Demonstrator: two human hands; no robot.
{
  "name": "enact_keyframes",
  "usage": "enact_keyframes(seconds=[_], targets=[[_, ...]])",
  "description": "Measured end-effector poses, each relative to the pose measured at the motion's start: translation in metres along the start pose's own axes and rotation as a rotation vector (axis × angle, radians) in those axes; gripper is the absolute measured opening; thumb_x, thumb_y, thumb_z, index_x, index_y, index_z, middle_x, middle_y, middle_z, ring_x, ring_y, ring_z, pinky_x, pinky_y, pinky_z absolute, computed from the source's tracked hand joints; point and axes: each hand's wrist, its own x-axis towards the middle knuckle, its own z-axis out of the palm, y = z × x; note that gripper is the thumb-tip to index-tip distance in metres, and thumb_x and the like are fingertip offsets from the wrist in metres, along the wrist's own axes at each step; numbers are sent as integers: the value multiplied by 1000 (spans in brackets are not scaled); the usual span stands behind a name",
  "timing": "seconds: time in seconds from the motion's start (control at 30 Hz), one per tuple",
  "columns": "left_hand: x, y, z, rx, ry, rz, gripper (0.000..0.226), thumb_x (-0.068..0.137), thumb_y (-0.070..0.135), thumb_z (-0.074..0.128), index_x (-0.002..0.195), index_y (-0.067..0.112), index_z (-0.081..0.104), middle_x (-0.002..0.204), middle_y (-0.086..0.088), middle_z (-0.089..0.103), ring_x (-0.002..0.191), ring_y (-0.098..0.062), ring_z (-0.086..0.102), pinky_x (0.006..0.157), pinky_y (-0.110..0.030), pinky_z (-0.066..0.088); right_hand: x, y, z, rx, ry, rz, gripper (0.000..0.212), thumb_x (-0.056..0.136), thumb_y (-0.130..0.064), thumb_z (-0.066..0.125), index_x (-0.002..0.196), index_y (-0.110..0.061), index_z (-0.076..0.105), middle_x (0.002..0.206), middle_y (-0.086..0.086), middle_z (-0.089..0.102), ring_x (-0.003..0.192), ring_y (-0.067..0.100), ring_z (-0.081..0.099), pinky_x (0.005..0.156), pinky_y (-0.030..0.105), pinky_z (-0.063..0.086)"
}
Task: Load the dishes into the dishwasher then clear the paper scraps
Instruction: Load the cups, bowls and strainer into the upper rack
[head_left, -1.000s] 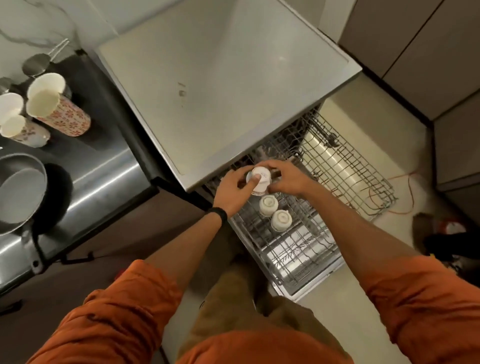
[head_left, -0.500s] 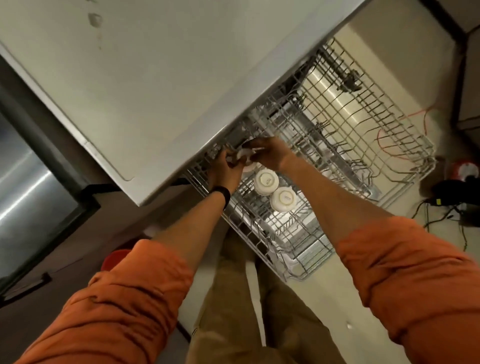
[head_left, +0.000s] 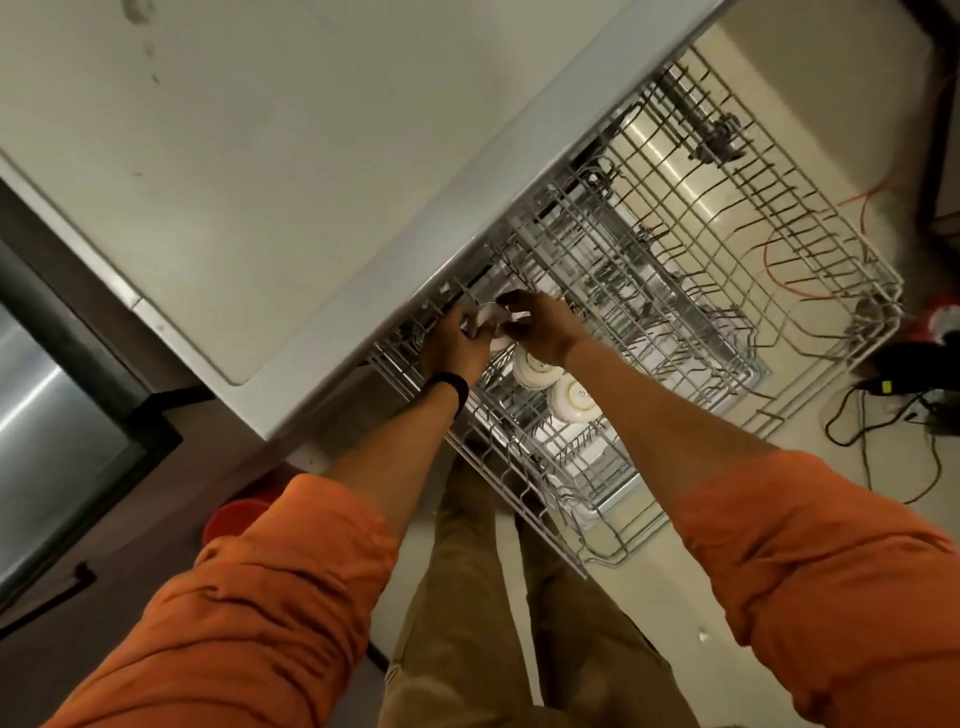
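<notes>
Both hands, left hand (head_left: 451, 344) and right hand (head_left: 546, 330), grip one cup (head_left: 491, 316) at frame centre, over the rack (head_left: 524, 499) by the surface (head_left: 311, 182) edge. Two inverted cups (head_left: 574, 400) sit just lower right.

Our left hand (head_left: 451, 344) and right hand (head_left: 541, 328) grip a small white cup (head_left: 492, 321) over the grey wire dishwasher rack (head_left: 519, 501).

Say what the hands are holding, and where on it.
A small white cup, gripped by its sides between the left hand and right hand, over the rack. Blur hides the exact finger placement.
</notes>
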Motion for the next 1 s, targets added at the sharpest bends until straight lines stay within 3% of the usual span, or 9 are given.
enact_keyframes(seconds=[0.17, 0.27, 0.4, 0.5, 0.73, 0.83, 1.0], targets=[[-27, 9, -1, 56, 0, 71, 43, 93, 29, 67, 134, 27, 54, 133, -5, 63, 121, -29, 59, 99, -50, 50, -30, -8, -5, -87, 41, -36, 53, 97, -21, 65, 147, -20, 48, 142, 7, 59, 127, 28, 58, 107, 41, 47], [-47, 19, -7, 89, 1, 113, 29, 93, 29, 62, 122, 32, 59, 121, 1, 68, 111, -26, 63, 96, -50, 52, -60, -11, -13, -85, 88, -89, 50, 97, -19, 64, 145, -17, 50, 140, 10, 60, 126, 29, 58, 105, 37, 46], [-89, 34, -20, 114, -10, 159, 35, 95, 33, 59, 130, 33, 58, 124, 0, 68, 109, -27, 64, 94, -43, 53, -101, -17, -26, -123, 106, -140, 49, 97, -21, 64, 144, -16, 51, 138, 9, 61, 126, 28, 58, 98, 33, 45], [-122, 38, -32, 175, 16, 234, 36, 97, 36, 58, 132, 27, 58, 117, -6, 70, 106, -31, 65, 88, -43, 55, -133, -25, -35, -89, 138, -173, 46, 96, -20, 65, 141, -14, 53, 133, 11, 63, 121, 30, 60, 98, 41, 49], [-183, 51, -83, 255, 180, 404, 40, 99, 45, 52, 134, 25, 58, 131, -1, 64, 112, -23, 64, 92, -42, 53, -189, -71, -53, -62, 170, -335, 46, 97, -17, 65, 141, -16, 53, 137, 6, 62, 124, 24, 58, 105, 36, 46], [-196, 53, -113, 246, 277, 449, 40, 100, 41, 52, 134, 22, 59, 131, -1, 63, 112, -22, 63, 94, -40, 52, -199, -100, -57, -69, 175, -435, 45, 96, -15, 65, 139, -15, 56, 133, 7, 64, 120, 24, 61, 105, 39, 48], [-210, 49, -172, 169, 437, 505, 36, 100, 37, 55, 132, 21, 63, 124, 0, 67, 104, -20, 65, 88, -37, 54, -205, -159, -55, -111, 194, -562, 40, 95, -12, 65, 134, -18, 60, 128, 6, 66, 114, 20, 63, 102, 27, 48]])
